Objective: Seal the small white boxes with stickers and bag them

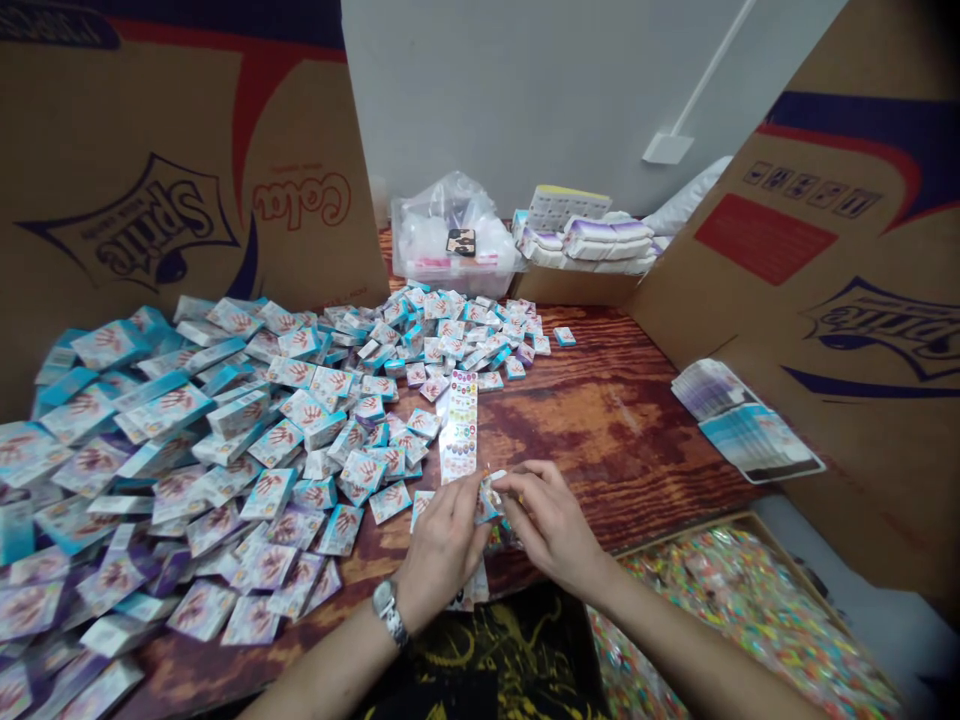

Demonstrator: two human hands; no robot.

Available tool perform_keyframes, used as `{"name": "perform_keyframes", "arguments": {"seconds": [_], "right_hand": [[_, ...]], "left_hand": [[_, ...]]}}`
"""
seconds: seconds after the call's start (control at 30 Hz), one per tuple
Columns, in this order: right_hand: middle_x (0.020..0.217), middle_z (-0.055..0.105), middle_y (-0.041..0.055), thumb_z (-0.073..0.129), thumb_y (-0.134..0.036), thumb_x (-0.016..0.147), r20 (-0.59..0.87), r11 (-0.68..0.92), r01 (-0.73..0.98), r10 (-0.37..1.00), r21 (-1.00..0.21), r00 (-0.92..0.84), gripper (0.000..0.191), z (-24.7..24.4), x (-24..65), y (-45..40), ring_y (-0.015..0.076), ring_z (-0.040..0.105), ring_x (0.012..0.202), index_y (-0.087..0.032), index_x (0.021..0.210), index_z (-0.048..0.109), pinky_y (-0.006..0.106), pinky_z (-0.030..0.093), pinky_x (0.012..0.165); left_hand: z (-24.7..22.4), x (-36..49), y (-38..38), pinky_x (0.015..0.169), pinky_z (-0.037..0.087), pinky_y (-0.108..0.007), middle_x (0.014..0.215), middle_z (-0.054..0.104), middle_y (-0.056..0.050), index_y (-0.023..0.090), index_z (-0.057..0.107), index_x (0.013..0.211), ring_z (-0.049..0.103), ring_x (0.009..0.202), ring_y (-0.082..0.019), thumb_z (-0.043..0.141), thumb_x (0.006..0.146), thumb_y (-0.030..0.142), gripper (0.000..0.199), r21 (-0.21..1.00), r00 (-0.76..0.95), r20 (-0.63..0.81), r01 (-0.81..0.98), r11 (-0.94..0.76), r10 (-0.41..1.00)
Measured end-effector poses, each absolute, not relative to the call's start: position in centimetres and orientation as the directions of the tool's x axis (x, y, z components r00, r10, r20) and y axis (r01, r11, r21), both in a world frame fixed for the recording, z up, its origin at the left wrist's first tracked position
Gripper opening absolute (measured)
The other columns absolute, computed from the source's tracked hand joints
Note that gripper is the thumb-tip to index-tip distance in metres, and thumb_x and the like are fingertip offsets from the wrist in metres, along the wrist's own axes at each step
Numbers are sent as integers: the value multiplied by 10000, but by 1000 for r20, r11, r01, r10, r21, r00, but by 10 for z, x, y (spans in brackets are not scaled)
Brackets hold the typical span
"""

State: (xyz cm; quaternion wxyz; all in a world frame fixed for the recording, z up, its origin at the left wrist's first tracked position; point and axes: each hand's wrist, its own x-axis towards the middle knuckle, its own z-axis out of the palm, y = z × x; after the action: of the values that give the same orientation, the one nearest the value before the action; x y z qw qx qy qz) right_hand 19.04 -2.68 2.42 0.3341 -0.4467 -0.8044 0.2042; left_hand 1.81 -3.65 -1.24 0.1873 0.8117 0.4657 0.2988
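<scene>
A small white-and-blue cardboard box (486,507) is held up between my two hands near the table's front edge. My left hand (444,532), with a metal watch at the wrist, closes round its left side. The fingers of my right hand (551,518) are bent and pinch at its upper end, which they partly hide. Just beyond lies a strip of colourful stickers (461,420) on the table. Left of my hands spreads a big heap of similar small boxes (300,420) printed with red hands.
Large brown cartons stand at the left (187,150) and right (825,330). Flat printed cards (750,430) are stacked on the right edge. A tray of wrapped colourful pieces (720,600) sits lower right. A clear plastic bag (450,230) and an open carton of bundles (577,285) stand behind.
</scene>
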Motion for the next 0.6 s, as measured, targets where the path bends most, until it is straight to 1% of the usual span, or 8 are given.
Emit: {"name": "perform_keyframes", "arguments": {"seconds": [0.07,0.1,0.23,0.3,0.4,0.5,0.6], "right_hand": [[988,619,75,487,-198,898,335,482,592,876,-646,-348,161,24,191,-27,238,516,1041,-234,1040,554,388,487,850],[999,613,73,504,-204,891,313,447,592,894,-671,-321,152,24,191,-28,232,519,1043,-232,1033,551,375,489,848],[957,619,49,570,-232,858,211,283,590,959,-757,-189,151,24,188,-28,196,581,916,-218,1007,550,327,502,791],[948,628,44,577,-254,857,182,237,590,972,-772,-151,159,25,187,-26,192,593,900,-216,1011,559,319,499,782],[945,643,44,580,-273,857,185,231,595,973,-770,-138,179,26,187,-23,195,600,902,-216,1026,571,319,492,779],[918,655,37,577,-284,862,197,253,608,967,-752,-160,145,27,187,-22,191,606,868,-219,991,589,311,494,750],[874,655,51,559,-260,875,270,339,653,940,-678,-208,104,28,186,-24,205,588,844,-214,957,605,330,491,733]], "left_hand": [[-11,19,-36,870,483,-380,1117,557,-129,153,361,1296,538,1034,-244,490,825,106,491,588,387,308,641,-494,869],[-10,19,-36,866,484,-375,1106,560,-128,147,369,1288,539,1025,-242,489,824,103,481,582,390,310,643,-497,867],[-10,20,-34,867,482,-387,1098,561,-139,120,371,1290,532,1016,-252,467,839,103,462,504,393,359,682,-530,847],[-10,20,-33,870,481,-391,1109,558,-148,110,363,1300,527,1023,-258,460,849,109,462,463,390,394,698,-546,832],[-11,20,-31,878,481,-390,1124,555,-155,107,355,1312,523,1036,-256,438,862,106,457,425,392,441,701,-573,807],[-12,20,-30,900,473,-395,1117,558,-148,122,357,1316,522,1048,-254,411,877,104,443,409,396,457,702,-583,797],[-13,21,-30,901,474,-394,1099,564,-146,118,360,1317,525,1039,-253,404,883,99,436,374,408,465,714,-591,786]]}}
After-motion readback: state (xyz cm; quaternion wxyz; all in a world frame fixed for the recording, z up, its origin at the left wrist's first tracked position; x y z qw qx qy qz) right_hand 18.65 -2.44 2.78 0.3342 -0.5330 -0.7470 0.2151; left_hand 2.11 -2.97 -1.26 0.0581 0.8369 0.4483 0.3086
